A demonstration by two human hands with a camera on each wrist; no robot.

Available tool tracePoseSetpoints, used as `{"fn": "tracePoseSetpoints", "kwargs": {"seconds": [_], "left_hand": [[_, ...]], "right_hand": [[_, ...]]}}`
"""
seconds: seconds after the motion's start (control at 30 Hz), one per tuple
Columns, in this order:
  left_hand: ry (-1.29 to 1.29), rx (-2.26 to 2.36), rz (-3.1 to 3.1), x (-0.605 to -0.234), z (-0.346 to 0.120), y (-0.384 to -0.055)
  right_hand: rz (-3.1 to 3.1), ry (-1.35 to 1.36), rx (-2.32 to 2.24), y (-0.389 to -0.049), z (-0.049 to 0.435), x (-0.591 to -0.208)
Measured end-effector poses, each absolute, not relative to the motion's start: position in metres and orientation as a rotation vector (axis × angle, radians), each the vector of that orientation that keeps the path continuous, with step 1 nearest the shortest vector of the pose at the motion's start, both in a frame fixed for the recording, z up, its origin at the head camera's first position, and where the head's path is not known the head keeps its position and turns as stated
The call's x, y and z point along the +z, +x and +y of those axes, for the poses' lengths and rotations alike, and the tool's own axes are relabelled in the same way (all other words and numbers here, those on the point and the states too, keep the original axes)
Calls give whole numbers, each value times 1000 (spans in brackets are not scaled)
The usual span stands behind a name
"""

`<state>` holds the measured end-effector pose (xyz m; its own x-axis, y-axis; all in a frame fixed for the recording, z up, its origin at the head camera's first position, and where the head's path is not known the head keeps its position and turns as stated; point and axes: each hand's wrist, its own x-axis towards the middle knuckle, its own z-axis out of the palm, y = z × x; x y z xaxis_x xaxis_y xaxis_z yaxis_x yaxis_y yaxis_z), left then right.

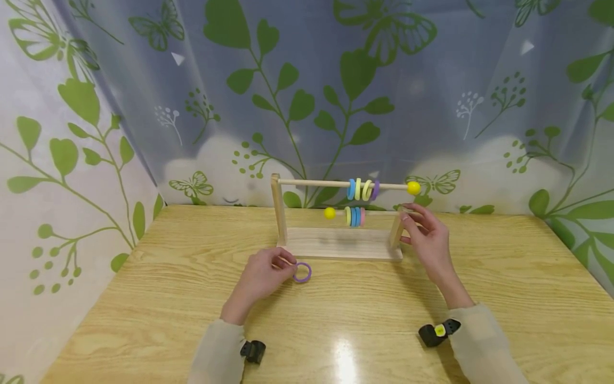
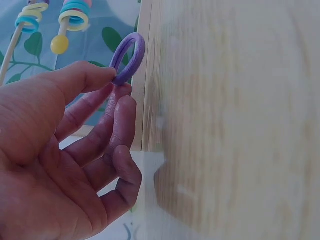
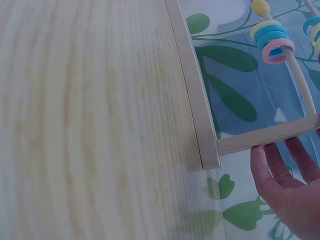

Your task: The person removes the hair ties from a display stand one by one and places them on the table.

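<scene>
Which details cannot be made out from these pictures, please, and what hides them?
Held ring: pinched part hidden by the left hand, left wrist view.
Pink ring: cut off by the top edge, left wrist view.
Right hand: partly cut off by the right edge, right wrist view.
Yellow label: its marks are too small to read, head view.

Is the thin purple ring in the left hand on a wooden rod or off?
Off: the left hand pinches the purple ring, apart from both wooden rods.
</scene>
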<state>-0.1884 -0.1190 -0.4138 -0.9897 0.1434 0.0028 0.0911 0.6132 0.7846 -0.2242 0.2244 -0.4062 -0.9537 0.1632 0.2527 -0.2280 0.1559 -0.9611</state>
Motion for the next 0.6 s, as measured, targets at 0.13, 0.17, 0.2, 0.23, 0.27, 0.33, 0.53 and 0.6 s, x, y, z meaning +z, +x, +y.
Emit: {"fn": "tracePoseSetpoints", "kwargs": {"seconds": [0.13,0.17,0.2,0.23,0.27,0.33,0.53,0.6], "left_hand": [[214,1321,2756,-414,-119,-189],[223,1316,2753,-414,-120,-189],[235,1308,2752,-414,-120,-189],[251,1300,2751,-415,-120,-189],[268,1294,2750,-415,-120,-189],[302,1283,2747,-415,-121,-189],[375,1279,2756,-417,-123,-189],[381,1292,2741,-417,-123,-189]], "right_hand": [[-2150,62,1852,-224,224,-407],[-2153,60,1849,-224,224,-407],[-2158,59,1842,-224,224,-407],[-2162,58,1840,-225,224,-407],[-2166,56,1837,-225,224,-407],[-2170,53,1833,-225,224,-407],[-2185,39,1814,-225,224,-407],[-2189,36,1809,-225,223,-407]]}}
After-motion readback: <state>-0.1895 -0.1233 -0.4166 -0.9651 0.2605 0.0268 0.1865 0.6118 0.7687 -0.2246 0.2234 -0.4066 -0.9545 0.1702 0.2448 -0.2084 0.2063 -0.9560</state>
